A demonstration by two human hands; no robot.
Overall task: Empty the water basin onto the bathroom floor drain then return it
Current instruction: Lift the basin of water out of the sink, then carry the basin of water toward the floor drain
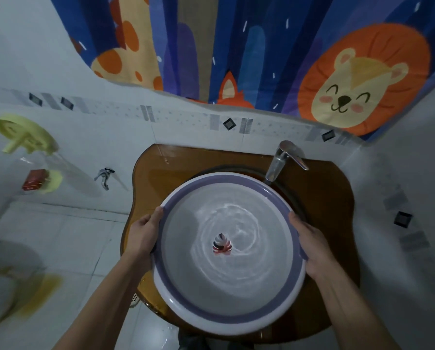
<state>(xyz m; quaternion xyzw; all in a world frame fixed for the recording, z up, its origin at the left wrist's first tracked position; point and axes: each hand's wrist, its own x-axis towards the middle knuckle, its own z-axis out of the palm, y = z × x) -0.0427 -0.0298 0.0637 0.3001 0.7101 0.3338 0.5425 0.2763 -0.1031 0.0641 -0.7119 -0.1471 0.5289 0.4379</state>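
Observation:
A round white basin with a purple rim band (211, 317) sits over the sink in the brown glass vanity top (322, 195). Rippling water fills it, with a small striped leaf picture showing at the bottom centre. My left hand (143, 234) grips the basin's left rim, fingers curled over the edge. My right hand (310, 245) grips the right rim the same way. A small round floor drain (135, 298) peeks out on the white tiled floor below the vanity's left edge.
A chrome faucet (282, 160) overhangs the basin's far right rim. A cartoon animal curtain (236, 54) hangs above. On the left wall are a tap (105, 176), a yellow-green holder (24, 135) and a red box (34, 179). A pale toilet (4, 281) stands at far left.

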